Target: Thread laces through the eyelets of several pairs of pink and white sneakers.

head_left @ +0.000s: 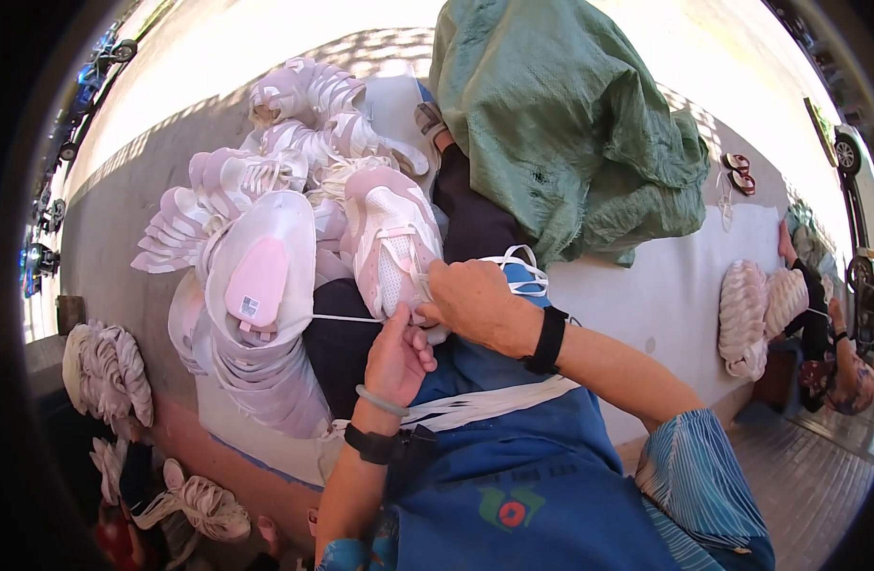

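Note:
A pink and white shoe upper [399, 252] rests over my lap, toe pointing away, with white lacing across its middle. At its near end, my left hand [399, 360] is closed, thumb and forefinger pinching a white shoelace [346, 319] that stretches off to the left. My right hand [481, 303] curls closed against the upper's right side, its fingertips at the lacing; the fingers partly hide what they grip, which looks like the lace. A loop of white lace [522, 271] lies just beyond my right hand. More white laces [494, 403] lie in a bundle across my blue apron [551, 457].
Stacked pink and white uppers [265, 371] stand at my left, with more uppers [313, 105] behind. A green woven sack [560, 124] bulks ahead at right. Sandals [738, 174] lie farther right. Other people sit at both sides beside bundles of uppers [743, 319].

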Motion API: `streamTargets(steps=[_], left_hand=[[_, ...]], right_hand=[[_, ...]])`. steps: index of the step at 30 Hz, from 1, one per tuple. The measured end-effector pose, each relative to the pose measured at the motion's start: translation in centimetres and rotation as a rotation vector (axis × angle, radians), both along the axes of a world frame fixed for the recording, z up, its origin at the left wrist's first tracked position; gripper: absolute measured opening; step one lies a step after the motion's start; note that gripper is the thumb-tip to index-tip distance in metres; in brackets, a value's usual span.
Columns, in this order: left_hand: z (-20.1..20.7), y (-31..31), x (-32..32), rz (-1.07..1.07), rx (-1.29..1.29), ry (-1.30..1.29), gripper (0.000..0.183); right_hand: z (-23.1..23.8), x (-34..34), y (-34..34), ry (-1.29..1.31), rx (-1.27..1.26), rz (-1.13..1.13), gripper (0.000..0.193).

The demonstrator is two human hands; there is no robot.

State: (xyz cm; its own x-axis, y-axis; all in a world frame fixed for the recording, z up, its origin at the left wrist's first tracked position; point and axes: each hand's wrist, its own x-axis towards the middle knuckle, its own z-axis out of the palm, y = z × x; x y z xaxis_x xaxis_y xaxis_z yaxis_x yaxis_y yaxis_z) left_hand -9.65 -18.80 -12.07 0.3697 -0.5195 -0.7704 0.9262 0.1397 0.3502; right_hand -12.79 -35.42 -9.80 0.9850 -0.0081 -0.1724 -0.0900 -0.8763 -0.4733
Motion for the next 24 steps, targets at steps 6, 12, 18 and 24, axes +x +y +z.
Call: streamTargets(steps=[6, 12, 18, 24], left_hand=[[-1.9, 0.3, 0.3, -0.032, 0.007, -0.079, 0.034], [-4.0, 0.9, 0.0, -0.007, -0.099, -0.085, 0.038], [-2.9, 0.6, -0.3, 0.019, -0.053, -0.057, 0.042], [-1.8, 0.9, -0.7, 0.013, -0.012, -0.138, 0.04]], right_hand=[[-0.7, 0.6, -0.3, -0.046, -0.029, 0.023, 0.025], [0.0, 0.0, -0.3, -0.033, -0.078, -0.011, 0.017], [-0.1, 0.0, -0.1, -0.037, -0.062, 0.055, 0.017], [-0.7, -1.0, -1.2, 0.027, 0.131, 0.006, 0.018]])
